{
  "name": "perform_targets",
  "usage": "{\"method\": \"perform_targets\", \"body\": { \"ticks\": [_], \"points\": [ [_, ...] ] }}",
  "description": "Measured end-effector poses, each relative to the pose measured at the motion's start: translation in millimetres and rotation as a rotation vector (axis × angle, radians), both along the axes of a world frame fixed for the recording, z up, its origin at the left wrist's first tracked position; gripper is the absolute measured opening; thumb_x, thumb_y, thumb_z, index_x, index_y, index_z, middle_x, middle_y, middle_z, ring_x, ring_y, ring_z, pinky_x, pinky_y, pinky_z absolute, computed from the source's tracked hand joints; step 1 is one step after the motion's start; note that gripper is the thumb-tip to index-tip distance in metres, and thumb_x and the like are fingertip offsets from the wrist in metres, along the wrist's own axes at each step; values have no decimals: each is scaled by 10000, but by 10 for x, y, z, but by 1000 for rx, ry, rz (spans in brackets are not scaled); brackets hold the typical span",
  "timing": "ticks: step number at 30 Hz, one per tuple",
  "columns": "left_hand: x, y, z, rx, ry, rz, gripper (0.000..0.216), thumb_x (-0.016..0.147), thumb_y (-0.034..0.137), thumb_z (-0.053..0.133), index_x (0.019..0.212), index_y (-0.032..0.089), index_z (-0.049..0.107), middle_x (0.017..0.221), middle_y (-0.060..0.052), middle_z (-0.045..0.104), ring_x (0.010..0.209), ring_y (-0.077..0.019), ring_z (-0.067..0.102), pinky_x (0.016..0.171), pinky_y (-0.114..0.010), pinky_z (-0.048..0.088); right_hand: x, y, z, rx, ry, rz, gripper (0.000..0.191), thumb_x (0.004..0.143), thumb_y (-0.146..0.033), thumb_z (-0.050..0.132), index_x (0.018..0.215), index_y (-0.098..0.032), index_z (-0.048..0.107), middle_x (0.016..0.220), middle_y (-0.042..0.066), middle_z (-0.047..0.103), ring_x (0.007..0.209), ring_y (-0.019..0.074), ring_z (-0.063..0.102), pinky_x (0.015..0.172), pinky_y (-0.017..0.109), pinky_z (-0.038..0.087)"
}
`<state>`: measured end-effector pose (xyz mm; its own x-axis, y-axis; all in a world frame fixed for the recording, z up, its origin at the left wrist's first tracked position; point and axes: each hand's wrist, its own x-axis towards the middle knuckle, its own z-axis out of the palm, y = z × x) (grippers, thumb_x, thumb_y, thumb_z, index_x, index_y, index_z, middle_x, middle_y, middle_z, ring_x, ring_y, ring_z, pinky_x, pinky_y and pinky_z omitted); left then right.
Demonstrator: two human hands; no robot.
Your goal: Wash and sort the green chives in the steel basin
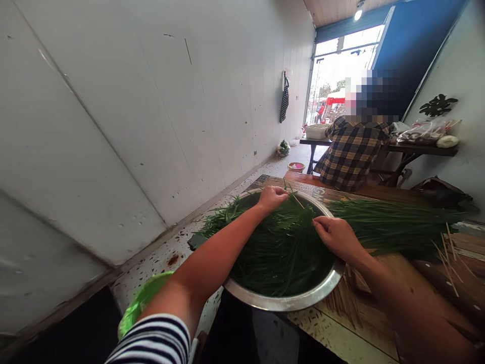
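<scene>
A wide metal basin [282, 305] full of long green chives [280, 258] sits in front of me. Over its far part, my left hand [273, 198] is closed in a pinch. A thin wooden skewer [298, 201] runs from its fingertips down toward a bunched clump of chives [307, 217]. My right hand [335, 233] is at the basin's right rim, with thumb and forefinger pinched at the edge of that clump. The skewer's lower end is hidden among the leaves.
More chives [394, 222] lie on the wooden table to the right, near loose skewers [450, 258]. Another bunch of skewers [346, 298] is beneath my right arm. A green-lined bin [146, 298] stands at lower left. Ahead, a person in a plaid shirt [354, 151] sits at another table.
</scene>
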<state>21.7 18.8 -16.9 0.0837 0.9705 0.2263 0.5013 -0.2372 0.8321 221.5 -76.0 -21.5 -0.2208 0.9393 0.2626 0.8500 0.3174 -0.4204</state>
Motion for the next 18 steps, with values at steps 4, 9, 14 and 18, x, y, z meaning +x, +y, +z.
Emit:
{"method": "perform_targets", "body": {
  "ticks": [4,9,14,18],
  "points": [
    [-10,11,-17,0,-11,-17,274,705,264,592,886,104,720,747,-62,703,656,-112,600,670,-220,481,6,6,-8,-4,-8,-9,338,836,-350,395,860,-208,702,766,50,714,694,166,621,623,252,366],
    [5,4,-9,-31,-107,-53,246,719,212,581,889,89,708,751,-66,701,637,-93,589,672,-213,482,11,16,-20,10,-5,-1,337,836,-358,403,863,-209,704,747,43,711,664,159,611,611,249,362],
    [27,-70,122,-293,-342,-105,243,788,157,519,960,78,672,820,-83,704,635,-67,591,674,-196,486,6,10,-17,10,3,-5,332,834,-346,405,864,-209,706,773,50,718,697,166,621,624,251,369],
    [11,-91,149,-391,-477,-176,225,798,247,564,903,80,672,852,-103,698,650,-75,598,649,-197,484,12,15,-25,10,-11,-3,334,836,-342,400,872,-213,706,775,48,720,698,168,622,624,254,367]
  ]
}}
